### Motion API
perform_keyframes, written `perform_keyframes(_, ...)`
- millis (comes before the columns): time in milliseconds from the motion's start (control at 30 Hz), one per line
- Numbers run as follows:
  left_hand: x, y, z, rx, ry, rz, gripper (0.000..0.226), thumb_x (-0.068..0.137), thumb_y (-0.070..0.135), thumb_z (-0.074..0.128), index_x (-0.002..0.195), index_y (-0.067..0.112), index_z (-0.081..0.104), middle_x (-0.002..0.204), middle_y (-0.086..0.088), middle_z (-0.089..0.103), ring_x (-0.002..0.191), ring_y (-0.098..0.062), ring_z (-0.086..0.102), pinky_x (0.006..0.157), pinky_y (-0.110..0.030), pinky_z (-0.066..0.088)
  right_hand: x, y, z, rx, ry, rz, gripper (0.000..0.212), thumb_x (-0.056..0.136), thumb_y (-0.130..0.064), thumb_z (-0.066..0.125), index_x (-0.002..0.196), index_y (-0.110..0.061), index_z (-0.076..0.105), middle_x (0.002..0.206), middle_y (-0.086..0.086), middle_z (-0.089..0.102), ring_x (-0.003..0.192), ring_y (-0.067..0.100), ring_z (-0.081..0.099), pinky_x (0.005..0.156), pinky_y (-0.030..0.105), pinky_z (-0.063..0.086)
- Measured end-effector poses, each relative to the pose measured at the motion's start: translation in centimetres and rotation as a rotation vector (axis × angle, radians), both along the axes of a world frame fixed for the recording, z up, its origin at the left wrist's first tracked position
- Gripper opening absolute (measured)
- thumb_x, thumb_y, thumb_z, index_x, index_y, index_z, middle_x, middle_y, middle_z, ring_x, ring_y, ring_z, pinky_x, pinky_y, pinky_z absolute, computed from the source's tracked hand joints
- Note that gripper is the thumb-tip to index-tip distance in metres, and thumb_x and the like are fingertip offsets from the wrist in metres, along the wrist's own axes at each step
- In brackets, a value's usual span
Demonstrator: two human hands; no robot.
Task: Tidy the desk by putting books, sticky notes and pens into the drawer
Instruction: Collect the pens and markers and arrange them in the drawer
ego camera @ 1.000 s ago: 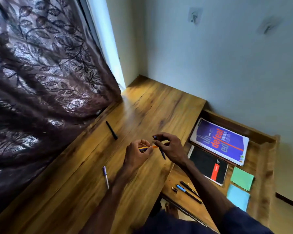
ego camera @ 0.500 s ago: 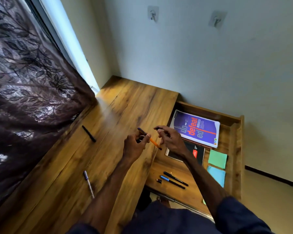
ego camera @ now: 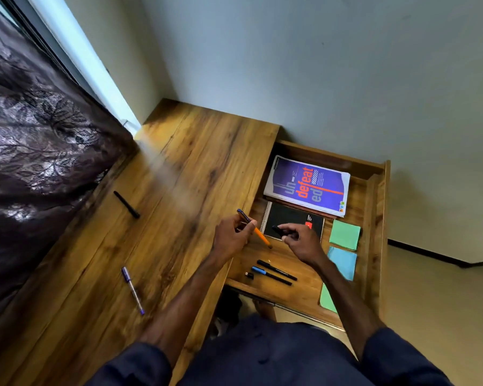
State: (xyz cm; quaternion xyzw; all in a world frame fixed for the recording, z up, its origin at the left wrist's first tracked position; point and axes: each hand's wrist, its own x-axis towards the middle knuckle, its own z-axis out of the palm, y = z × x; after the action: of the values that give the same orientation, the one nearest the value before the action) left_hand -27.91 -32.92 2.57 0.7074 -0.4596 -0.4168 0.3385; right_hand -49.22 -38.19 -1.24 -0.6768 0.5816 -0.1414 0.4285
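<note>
Head view. The left hand (ego camera: 230, 240) grips an orange pen (ego camera: 255, 232) between thumb and fingers; the pen slants from a dark blue end at far left to its tip at near right, over the desk's right edge and the open drawer (ego camera: 374, 207). The right hand (ego camera: 301, 242) pinches a small dark piece (ego camera: 278, 231), apparently a pen cap, above the drawer; the two hands are near each other but apart.

Inside the drawer: a purple book (ego camera: 307, 185) at the far end, partly overlapping a black notebook (ego camera: 290, 221) just nearer; a green pad (ego camera: 345, 234) to the right, a blue pad (ego camera: 343, 261) nearer, and a second green pad (ego camera: 327, 299) nearest, partly hidden by the right forearm. Two dark pens (ego camera: 276, 271) lie side by side near the drawer's front, with a small black cap (ego camera: 249, 275) just left of them.

On the desk (ego camera: 195, 162): a black pen (ego camera: 126, 204) at far left beside the curtain (ego camera: 39, 140), and a purple pen (ego camera: 133, 290) nearer, well apart from it.
</note>
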Motion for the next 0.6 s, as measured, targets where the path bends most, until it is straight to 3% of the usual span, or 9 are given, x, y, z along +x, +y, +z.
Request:
perform_keyframes(67, -0.1, 0.0, -0.4, 0.03, -0.019, -0.004, 0.018, 0.096, 0.033, 0.067, 0.105, 0.019, 0.072, 0.09, 0.001, 0.077, 0.068, 0.0, 0.067, 0.061, -0.015, 0.051, -0.1, 0.9, -1.2, -0.002, 0.02, -0.013, 0.037, 0.088, -0.001, 0.071, 0.122, -0.015, 0.073, 0.116, 0.004, 0.073, 0.101, 0.012, 0.065, 0.084, 0.02, 0.053)
perform_keyframes(133, -0.2, -0.1, -0.8, 0.052, -0.044, -0.009, 0.021, 0.096, 0.034, 0.067, 0.106, 0.016, 0.073, 0.094, 0.0, 0.077, 0.075, -0.005, 0.067, 0.066, -0.017, 0.05, 0.0, 1.7, -2.3, 0.02, 0.045, -0.012, 0.036, 0.087, 0.0, 0.071, 0.12, -0.015, 0.074, 0.117, 0.005, 0.073, 0.104, 0.016, 0.066, 0.092, 0.031, 0.057)
perform_keyframes(233, -0.1, -0.1, -1.0, 0.063, -0.088, -0.005, 0.024, 0.096, 0.034, 0.067, 0.106, 0.014, 0.074, 0.095, 0.0, 0.077, 0.086, -0.009, 0.07, 0.07, -0.015, 0.049, 0.3, 2.5, -3.6, 0.055, 0.104, 0.005, 0.031, 0.089, -0.003, 0.071, 0.118, -0.011, 0.075, 0.116, 0.007, 0.075, 0.107, 0.019, 0.068, 0.096, 0.036, 0.057)
perform_keyframes(600, -0.5, 0.0, -2.8, 0.133, -0.109, 0.019, 0.023, 0.093, 0.039, 0.069, 0.1, 0.018, 0.074, 0.09, 0.004, 0.077, 0.088, -0.009, 0.071, 0.075, -0.027, 0.058, 0.2, 2.2, -6.4, 0.089, 0.252, 0.025, 0.029, 0.094, -0.004, 0.06, 0.12, -0.005, 0.073, 0.119, 0.013, 0.072, 0.112, 0.025, 0.066, 0.096, 0.039, 0.056)
